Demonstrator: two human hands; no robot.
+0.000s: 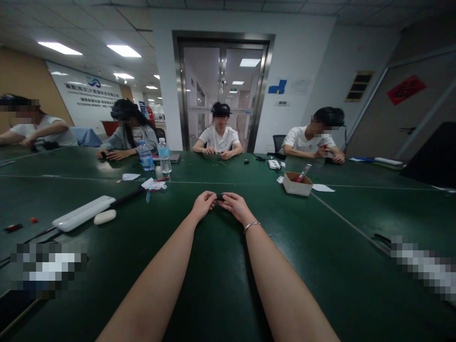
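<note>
Black piece [220, 197] sits between left hand [204, 204] and right hand [236, 206], both pinching it; I'd keep grips light and steady tbh.

We are in an office meeting room: people [221, 137] around a broad green worktop [356, 216], glass double doors [202, 71], ceiling light panels [124, 51], a wall sign [83, 97] with a logo [94, 81].

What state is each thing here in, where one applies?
Small black object, held in both hands.
Left bare hand, closed on it.
Right bare hand, closed on it.
Two clear plastic bottles with blue labels, upright.
Pale rectangular box, open-topped.
Steel-framed glass double door, looks shut.
Rectangular white ceiling lights, lit.
</note>
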